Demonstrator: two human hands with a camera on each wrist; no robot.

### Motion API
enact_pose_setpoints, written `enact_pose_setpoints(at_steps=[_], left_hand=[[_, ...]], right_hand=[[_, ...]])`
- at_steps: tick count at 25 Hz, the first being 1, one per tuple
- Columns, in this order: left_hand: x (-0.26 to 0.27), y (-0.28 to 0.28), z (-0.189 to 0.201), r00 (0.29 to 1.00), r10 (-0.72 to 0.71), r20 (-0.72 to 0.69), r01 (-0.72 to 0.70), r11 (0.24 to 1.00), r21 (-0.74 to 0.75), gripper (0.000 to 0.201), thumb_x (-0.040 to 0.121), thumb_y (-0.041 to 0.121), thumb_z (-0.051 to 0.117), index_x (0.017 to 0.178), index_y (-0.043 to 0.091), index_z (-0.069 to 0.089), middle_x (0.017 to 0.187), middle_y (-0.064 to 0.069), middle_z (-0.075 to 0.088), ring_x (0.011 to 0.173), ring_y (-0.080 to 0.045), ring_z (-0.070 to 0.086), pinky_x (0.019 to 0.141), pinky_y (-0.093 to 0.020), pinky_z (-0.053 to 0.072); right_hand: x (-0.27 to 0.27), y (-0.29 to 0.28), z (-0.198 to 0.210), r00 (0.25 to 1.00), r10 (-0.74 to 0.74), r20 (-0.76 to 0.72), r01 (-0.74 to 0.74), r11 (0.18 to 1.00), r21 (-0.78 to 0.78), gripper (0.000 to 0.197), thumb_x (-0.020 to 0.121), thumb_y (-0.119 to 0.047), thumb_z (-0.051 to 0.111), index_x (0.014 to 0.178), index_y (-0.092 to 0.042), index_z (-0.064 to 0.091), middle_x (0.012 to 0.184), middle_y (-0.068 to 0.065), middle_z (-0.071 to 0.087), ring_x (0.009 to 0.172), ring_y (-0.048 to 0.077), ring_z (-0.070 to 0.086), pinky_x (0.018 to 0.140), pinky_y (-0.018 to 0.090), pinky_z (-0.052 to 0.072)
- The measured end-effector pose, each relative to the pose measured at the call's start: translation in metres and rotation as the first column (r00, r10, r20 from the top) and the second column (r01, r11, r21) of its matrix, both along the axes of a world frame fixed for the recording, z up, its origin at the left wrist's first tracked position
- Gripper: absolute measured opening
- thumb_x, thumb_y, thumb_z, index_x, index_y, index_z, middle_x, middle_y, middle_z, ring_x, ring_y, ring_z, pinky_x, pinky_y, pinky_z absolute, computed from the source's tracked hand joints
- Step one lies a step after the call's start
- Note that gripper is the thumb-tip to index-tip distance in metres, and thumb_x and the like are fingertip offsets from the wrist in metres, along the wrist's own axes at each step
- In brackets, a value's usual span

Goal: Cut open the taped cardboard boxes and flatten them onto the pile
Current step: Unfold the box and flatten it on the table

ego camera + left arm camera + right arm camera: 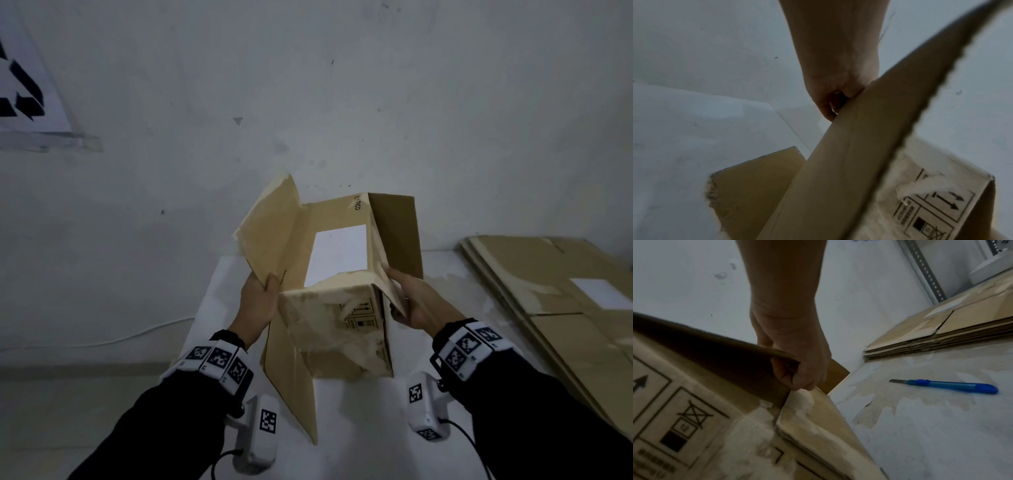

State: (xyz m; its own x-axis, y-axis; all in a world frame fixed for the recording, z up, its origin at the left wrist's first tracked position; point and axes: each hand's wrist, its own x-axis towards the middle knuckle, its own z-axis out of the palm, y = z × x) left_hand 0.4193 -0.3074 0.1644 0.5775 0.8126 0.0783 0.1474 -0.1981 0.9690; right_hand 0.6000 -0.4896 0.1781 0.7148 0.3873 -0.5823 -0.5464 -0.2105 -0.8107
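Observation:
A brown cardboard box (339, 329) with both ends opened is held above the white table (356, 411); I can see through it to the table. Its flaps stand spread and its faces carry torn tape patches and printed handling symbols (937, 209). My left hand (258, 298) grips the left flap (270, 233), thumb on top, fingers behind (830, 104). My right hand (416, 303) grips the right flap's (395, 233) near edge, fingers curled round it (797, 374). A pile of flattened boxes (548, 308) lies at the right against the wall (941, 331).
A blue utility knife (949, 386) lies on the table right of the box, blade pointing left. The tabletop around it shows tape residue. A perforated metal post (925, 269) stands behind the pile. A grey wall with a taped poster (24, 78) faces me.

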Motion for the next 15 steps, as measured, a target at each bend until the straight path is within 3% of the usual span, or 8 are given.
enact_pose_setpoints(at_steps=[2, 3, 6, 8, 10, 12, 15], left_hand=[[0.003, -0.005, 0.002, 0.999, 0.047, 0.001, -0.047, 0.998, 0.034, 0.030, 0.100, 0.017, 0.040, 0.123, 0.001, 0.053, 0.108, -0.011, 0.060, 0.097, -0.025, 0.056, 0.085, -0.030, 0.046], [0.004, -0.007, 0.004, 0.998, 0.066, 0.008, -0.066, 0.996, 0.054, 0.029, 0.100, 0.016, 0.041, 0.122, 0.000, 0.053, 0.107, -0.012, 0.060, 0.095, -0.024, 0.055, 0.084, -0.030, 0.045], [0.007, -0.013, 0.008, 0.993, 0.118, 0.008, -0.118, 0.984, 0.135, 0.028, 0.100, 0.014, 0.040, 0.118, -0.002, 0.054, 0.098, -0.010, 0.058, 0.088, -0.024, 0.054, 0.077, -0.028, 0.042], [0.004, -0.010, 0.008, 0.989, 0.146, -0.009, -0.142, 0.975, 0.172, 0.028, 0.100, 0.015, 0.041, 0.115, -0.004, 0.055, 0.097, -0.012, 0.059, 0.089, -0.029, 0.057, 0.076, -0.029, 0.042], [-0.002, -0.006, 0.007, 0.988, 0.153, -0.019, -0.147, 0.972, 0.184, 0.028, 0.100, 0.017, 0.042, 0.112, -0.004, 0.056, 0.096, -0.014, 0.060, 0.087, -0.029, 0.057, 0.073, -0.029, 0.042], [-0.007, -0.004, 0.010, 0.993, 0.115, 0.002, -0.115, 0.984, 0.137, 0.022, 0.098, 0.016, 0.044, 0.107, 0.000, 0.057, 0.092, -0.013, 0.061, 0.082, -0.026, 0.055, 0.070, -0.030, 0.042], [-0.013, -0.008, 0.027, 1.000, 0.018, -0.015, -0.017, 0.998, 0.062, 0.016, 0.094, 0.018, 0.050, 0.106, 0.010, 0.058, 0.091, -0.005, 0.063, 0.088, -0.027, 0.060, 0.067, -0.029, 0.046]], right_hand=[[0.005, 0.000, 0.003, 0.998, -0.050, 0.031, 0.049, 0.999, 0.016, 0.084, 0.045, -0.050, 0.089, 0.115, -0.011, 0.063, 0.111, 0.011, 0.066, 0.097, 0.028, 0.063, 0.072, 0.039, 0.058], [0.007, -0.002, 0.006, 0.997, -0.064, 0.036, 0.063, 0.998, 0.030, 0.077, 0.049, -0.047, 0.089, 0.112, -0.010, 0.064, 0.110, 0.012, 0.068, 0.096, 0.028, 0.065, 0.073, 0.039, 0.058], [0.009, -0.012, 0.017, 0.998, -0.048, 0.047, 0.045, 0.997, 0.061, 0.054, 0.063, -0.040, 0.085, 0.102, -0.008, 0.067, 0.098, 0.011, 0.070, 0.076, 0.024, 0.066, 0.050, 0.029, 0.054], [0.014, -0.021, 0.021, 0.993, -0.022, 0.119, 0.018, 0.999, 0.034, 0.044, 0.071, -0.033, 0.081, 0.102, -0.005, 0.065, 0.093, 0.011, 0.069, 0.074, 0.025, 0.065, 0.049, 0.030, 0.053], [0.021, -0.029, 0.020, 0.987, -0.038, 0.155, 0.032, 0.998, 0.045, 0.045, 0.076, -0.023, 0.077, 0.112, -0.001, 0.060, 0.100, 0.015, 0.067, 0.085, 0.030, 0.065, 0.060, 0.037, 0.055], [0.022, -0.035, 0.022, 0.996, -0.070, 0.054, 0.054, 0.968, 0.245, 0.045, 0.080, -0.022, 0.072, 0.118, -0.005, 0.056, 0.107, 0.015, 0.063, 0.093, 0.029, 0.062, 0.068, 0.038, 0.056], [0.013, -0.031, 0.027, 0.998, -0.060, -0.034, 0.069, 0.850, 0.522, 0.055, 0.077, -0.047, 0.067, 0.121, -0.015, 0.059, 0.117, 0.013, 0.063, 0.107, 0.031, 0.059, 0.091, 0.043, 0.051]])
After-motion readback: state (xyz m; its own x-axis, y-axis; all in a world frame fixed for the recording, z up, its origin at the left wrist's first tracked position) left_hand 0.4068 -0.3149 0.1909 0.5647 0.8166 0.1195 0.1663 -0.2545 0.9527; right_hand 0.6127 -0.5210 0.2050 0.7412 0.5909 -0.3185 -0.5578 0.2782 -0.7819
